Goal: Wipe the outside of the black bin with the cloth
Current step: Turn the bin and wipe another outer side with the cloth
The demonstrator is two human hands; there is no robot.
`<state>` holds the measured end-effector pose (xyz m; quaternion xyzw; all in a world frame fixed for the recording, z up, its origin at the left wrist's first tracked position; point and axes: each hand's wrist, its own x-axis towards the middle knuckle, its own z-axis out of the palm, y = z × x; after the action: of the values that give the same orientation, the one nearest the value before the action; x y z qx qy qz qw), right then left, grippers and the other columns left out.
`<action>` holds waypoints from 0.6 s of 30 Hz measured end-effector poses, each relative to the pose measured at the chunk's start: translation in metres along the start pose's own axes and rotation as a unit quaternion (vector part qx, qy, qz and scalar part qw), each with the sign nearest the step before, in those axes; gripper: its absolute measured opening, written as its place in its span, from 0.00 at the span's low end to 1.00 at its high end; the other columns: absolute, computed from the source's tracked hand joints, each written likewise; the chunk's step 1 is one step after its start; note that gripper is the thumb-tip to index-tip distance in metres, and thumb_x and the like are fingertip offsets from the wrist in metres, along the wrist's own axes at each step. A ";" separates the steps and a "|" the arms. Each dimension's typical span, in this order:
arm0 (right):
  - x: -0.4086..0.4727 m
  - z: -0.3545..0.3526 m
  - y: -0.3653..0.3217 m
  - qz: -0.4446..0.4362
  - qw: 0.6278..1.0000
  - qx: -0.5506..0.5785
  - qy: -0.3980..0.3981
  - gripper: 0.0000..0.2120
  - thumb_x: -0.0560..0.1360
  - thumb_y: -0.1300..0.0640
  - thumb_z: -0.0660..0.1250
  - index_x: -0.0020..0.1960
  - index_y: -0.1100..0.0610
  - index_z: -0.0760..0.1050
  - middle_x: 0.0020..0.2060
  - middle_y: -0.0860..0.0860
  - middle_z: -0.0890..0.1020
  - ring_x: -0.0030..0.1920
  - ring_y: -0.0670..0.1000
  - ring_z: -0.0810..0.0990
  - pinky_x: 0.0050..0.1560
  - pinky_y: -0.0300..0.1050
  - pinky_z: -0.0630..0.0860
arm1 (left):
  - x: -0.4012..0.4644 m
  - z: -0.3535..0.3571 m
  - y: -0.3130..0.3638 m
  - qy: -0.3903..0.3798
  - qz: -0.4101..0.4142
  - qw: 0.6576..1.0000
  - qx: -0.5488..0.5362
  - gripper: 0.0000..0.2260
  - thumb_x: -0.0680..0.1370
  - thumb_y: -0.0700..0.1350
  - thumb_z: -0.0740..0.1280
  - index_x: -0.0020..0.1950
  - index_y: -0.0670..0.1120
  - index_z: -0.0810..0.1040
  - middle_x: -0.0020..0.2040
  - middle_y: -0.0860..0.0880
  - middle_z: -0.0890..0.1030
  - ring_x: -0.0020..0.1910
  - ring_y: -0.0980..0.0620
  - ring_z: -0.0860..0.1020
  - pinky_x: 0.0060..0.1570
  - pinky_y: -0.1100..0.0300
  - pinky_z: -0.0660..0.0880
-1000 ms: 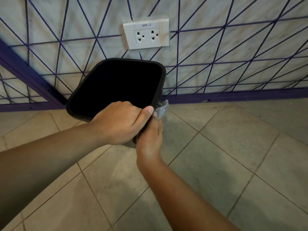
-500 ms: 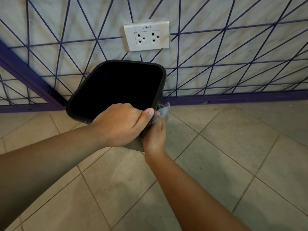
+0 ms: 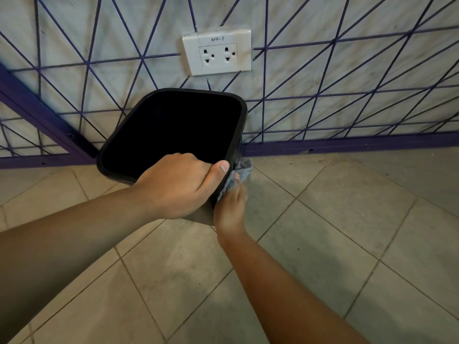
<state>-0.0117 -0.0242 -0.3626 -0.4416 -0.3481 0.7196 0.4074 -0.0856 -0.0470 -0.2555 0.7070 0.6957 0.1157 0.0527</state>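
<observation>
The black bin [image 3: 238, 125] stands on the tiled floor close to the wall, its square mouth tipped toward me and its inside dark. My left hand [image 3: 178, 184] grips the bin's near rim, thumb lying along the near right corner. My right hand [image 3: 231, 204] presses a grey-blue cloth [image 3: 236, 176] against the bin's right outer wall, just below the rim. Most of the bin's outer sides are hidden behind the hands and the rim.
A wall [image 3: 347, 70] with purple line pattern and a purple skirting [image 3: 347, 145] runs right behind the bin. A white double socket [image 3: 216, 52] sits on the wall above it. Beige floor tiles [image 3: 323, 244] spread to the right and toward me.
My right hand with the cloth has slid up and away from me along the bin's right side. My left hand keeps its hold on the rim.
</observation>
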 end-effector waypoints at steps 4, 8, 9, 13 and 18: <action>-0.006 0.005 -0.008 -0.029 0.999 -0.012 -0.038 0.56 0.70 0.21 0.54 0.89 0.52 0.62 0.87 0.54 0.67 0.89 0.55 0.62 0.89 0.63 0.61 | -0.001 0.001 -0.003 0.006 0.014 1.000 -0.006 0.23 0.84 0.55 0.47 0.31 0.55 0.67 0.25 0.54 0.72 0.26 0.57 0.74 0.29 0.65 0.61; -0.005 -0.003 0.012 -0.047 0.998 0.002 -0.031 0.55 0.76 0.22 0.63 0.90 0.57 0.58 0.86 0.59 0.66 0.88 0.57 0.65 0.89 0.64 0.61 | -0.002 0.003 -0.003 0.013 0.012 1.000 -0.003 0.25 0.84 0.55 0.48 0.28 0.53 0.64 0.22 0.52 0.67 0.29 0.55 0.74 0.27 0.65 0.58; -0.004 -0.006 0.006 -0.042 0.999 0.003 -0.031 0.53 0.76 0.24 0.62 0.90 0.56 0.58 0.86 0.58 0.66 0.87 0.56 0.66 0.89 0.62 0.62 | -0.002 0.003 -0.003 0.014 0.011 1.000 -0.001 0.25 0.84 0.55 0.47 0.27 0.53 0.64 0.21 0.51 0.66 0.29 0.55 0.74 0.27 0.64 0.57; -0.019 0.003 -0.007 -0.055 0.997 -0.018 -0.054 0.55 0.73 0.20 0.57 0.90 0.53 0.57 0.88 0.53 0.65 0.89 0.52 0.61 0.90 0.59 0.59 | -0.001 0.002 -0.003 0.003 0.007 1.000 -0.006 0.23 0.82 0.56 0.47 0.28 0.55 0.65 0.23 0.53 0.70 0.26 0.56 0.74 0.28 0.66 0.60; 0.005 -0.001 0.010 -0.054 0.998 0.004 -0.018 0.47 0.78 0.27 0.58 0.86 0.58 0.65 0.79 0.60 0.76 0.82 0.59 0.74 0.85 0.65 0.68 | 0.000 0.002 -0.002 0.010 0.003 1.000 -0.007 0.23 0.82 0.56 0.48 0.27 0.55 0.63 0.22 0.53 0.67 0.26 0.58 0.74 0.27 0.66 0.57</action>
<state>-0.0147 -0.0242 -0.3732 -0.4079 -0.3756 0.7059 0.4408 -0.0867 -0.0469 -0.2575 0.7077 0.6930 0.1274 0.0506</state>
